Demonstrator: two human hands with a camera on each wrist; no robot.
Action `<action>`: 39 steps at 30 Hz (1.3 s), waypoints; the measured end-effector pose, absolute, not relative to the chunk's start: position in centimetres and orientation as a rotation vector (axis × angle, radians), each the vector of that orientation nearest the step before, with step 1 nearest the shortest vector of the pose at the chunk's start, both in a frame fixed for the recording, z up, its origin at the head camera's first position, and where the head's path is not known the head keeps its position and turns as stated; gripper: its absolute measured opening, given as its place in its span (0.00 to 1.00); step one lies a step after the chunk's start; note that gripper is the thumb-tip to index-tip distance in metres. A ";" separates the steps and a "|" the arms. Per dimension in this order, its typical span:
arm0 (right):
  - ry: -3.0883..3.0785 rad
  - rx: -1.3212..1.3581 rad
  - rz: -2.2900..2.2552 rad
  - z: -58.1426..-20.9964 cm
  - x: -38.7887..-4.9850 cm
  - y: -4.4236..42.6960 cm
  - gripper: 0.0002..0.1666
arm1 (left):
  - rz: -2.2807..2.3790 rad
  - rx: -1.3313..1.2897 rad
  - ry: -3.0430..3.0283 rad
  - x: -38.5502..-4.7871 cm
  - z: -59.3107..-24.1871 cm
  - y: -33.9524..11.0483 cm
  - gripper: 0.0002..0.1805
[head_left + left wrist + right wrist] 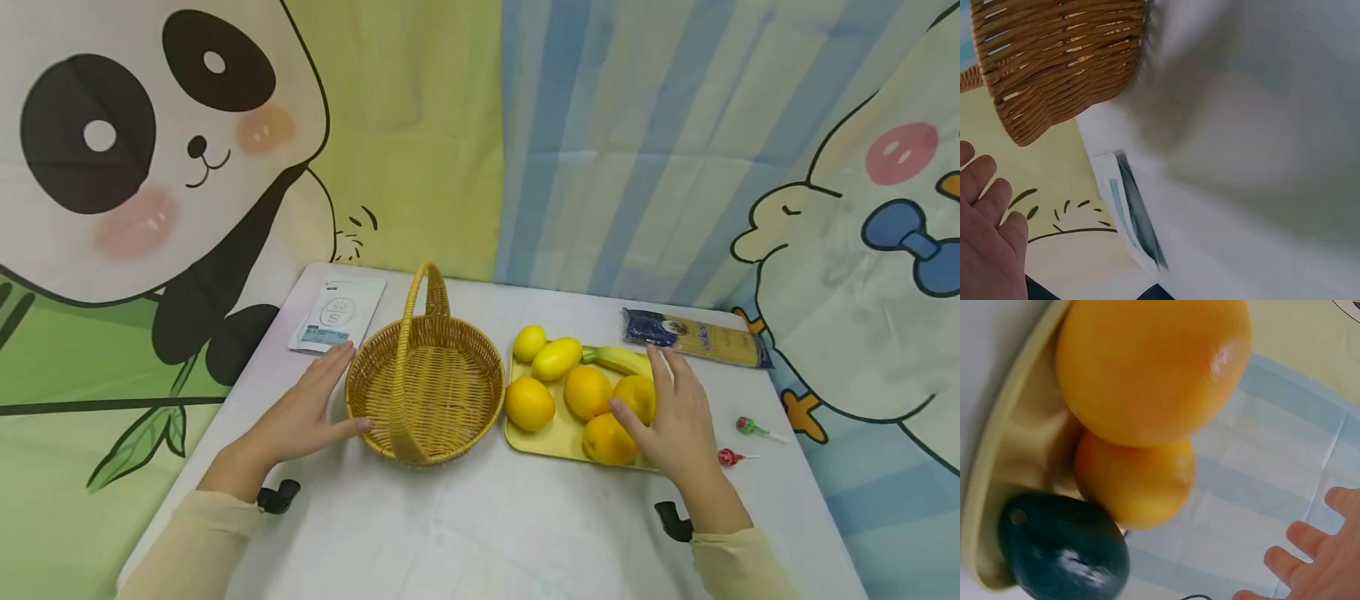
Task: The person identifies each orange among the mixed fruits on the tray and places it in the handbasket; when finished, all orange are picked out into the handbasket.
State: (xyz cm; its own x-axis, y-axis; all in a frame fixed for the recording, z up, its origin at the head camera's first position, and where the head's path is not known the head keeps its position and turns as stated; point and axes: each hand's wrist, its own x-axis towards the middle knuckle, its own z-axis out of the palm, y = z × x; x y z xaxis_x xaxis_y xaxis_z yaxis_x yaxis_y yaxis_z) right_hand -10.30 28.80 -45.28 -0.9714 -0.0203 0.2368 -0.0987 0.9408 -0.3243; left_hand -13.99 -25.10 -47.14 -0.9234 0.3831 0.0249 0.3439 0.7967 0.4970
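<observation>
My left hand [296,421] is at the left side of a woven basket [442,392] with a tall handle, fingers extended. Its thumb overlaps the basket's rim in the head view; whether it touches is unclear. In the left wrist view the fingers appear apart from the wicker. My right hand [678,425] hovers with spread fingers over the right end of a yellow tray [543,442], holding nothing. On that tray lie several oranges [529,404], two lemons [557,358] and a banana [618,359]. A dark green avocado-like fruit [1063,547] shows in the right wrist view; the hand hides it from the head view.
A white pouch [341,312] lies behind the left hand. At the back right is a pasta packet [697,335]. A green lollipop [745,425] and a red lollipop [727,457] lie right of the right hand. A printed cloth [420,167] hangs behind the table.
</observation>
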 end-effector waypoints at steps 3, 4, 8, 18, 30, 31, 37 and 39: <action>-2.828 0.082 0.552 -46.1 -9.8 28.4 0.60 | 0.820 0.557 2.889 -13.7 -47.7 -25.0 0.68; -2.820 0.079 0.565 -46.4 -9.6 28.3 0.60 | 0.830 0.542 2.884 -13.6 -48.0 -25.1 0.68; -2.814 0.061 0.608 -47.4 -8.9 27.7 0.61 | 0.857 0.496 2.871 -13.3 -48.9 -25.4 0.68; -2.775 0.064 0.694 -48.8 -7.7 26.7 0.59 | 0.894 0.457 2.875 -12.8 -50.2 -25.7 0.67; -2.720 0.018 0.760 -50.0 -6.5 26.3 0.54 | 0.934 0.455 2.887 -13.0 -50.8 -25.5 0.67; -2.719 0.015 0.767 -50.1 -6.5 26.3 0.54 | 0.937 0.455 2.888 -13.0 -50.9 -25.5 0.67; -2.758 -0.025 0.765 -50.9 -6.3 26.2 0.53 | 0.940 0.441 2.891 -13.1 -51.0 -25.5 0.67; -2.768 -0.039 0.759 -51.0 -6.1 26.1 0.52 | 0.935 0.431 2.889 -13.1 -51.1 -25.4 0.67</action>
State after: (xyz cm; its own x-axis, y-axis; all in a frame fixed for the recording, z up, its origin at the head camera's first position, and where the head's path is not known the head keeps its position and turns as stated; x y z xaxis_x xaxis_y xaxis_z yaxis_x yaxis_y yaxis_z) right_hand -6.14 26.09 -51.04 -0.9631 0.0965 0.2512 -0.0451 0.8623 -0.5044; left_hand -13.14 -25.39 -51.10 -0.9578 0.2871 0.0154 0.2417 0.7750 0.5839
